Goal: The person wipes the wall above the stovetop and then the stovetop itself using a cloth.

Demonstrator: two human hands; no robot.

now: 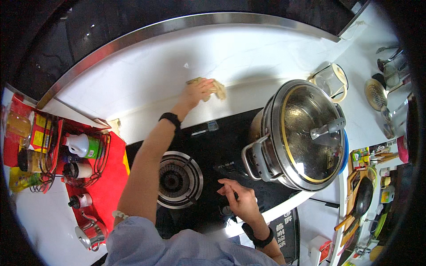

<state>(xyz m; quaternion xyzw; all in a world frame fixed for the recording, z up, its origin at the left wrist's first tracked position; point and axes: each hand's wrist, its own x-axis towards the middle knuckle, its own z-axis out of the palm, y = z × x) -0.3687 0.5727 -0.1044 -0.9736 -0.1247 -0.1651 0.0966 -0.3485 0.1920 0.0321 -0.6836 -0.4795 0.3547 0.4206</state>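
My left hand [194, 93] is pressed over a tan cloth [218, 90], which lies crumpled against the white marbled backsplash [143, 73] near its lower edge. Part of the cloth is hidden under the fingers. Above the front of the black glass gas cooktop [219, 146] hovers my right hand [240, 199], empty, its fingers loosely bent and apart. A round burner [178, 179] shows partly behind my left forearm. To the right stands a large steel pot [266, 139] with a domed glass lid [299, 123].
A clear jug [327, 81] stands behind the pot. Wire racks [100, 163] with bottles and a steel oil pot [91, 234] sit on the left, over a red mat [114, 186]. The dark range hood [109, 36] overhangs the back. A wok [362, 196] lies far right.
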